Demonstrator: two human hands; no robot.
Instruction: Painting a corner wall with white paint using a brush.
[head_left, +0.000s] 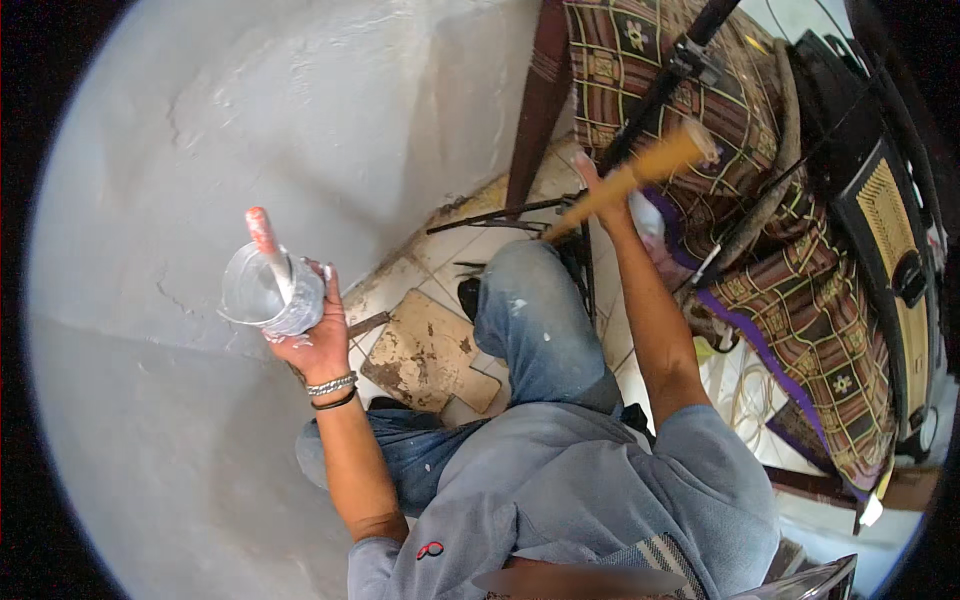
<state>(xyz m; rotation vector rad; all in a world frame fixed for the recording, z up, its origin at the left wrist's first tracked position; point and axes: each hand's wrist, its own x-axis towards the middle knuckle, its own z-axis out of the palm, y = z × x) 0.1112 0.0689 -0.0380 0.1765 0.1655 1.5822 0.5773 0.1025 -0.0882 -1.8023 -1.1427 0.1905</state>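
My left hand (324, 341) is closed around a clear plastic cup (244, 289) smeared with white paste. A tool with a red, paint-marked handle (260, 229) stands in that cup; its lower end is hidden. White smears mark the fingers. My right hand (609, 196) is at a yellowish wooden stick (645, 166), which slants across it and is blurred. The stick's thick end rises towards the camera, and its thin end points down past my knee. Most of the right fingers are hidden behind the wood.
A grey wall (300, 135) rises at the left. A black metal stand (645, 112) leans beside my right hand. Patterned cloth (817, 352) hangs at the right, near a black and gold appliance (889, 225). A stained board (424, 349) lies on the tiled floor (457, 251).
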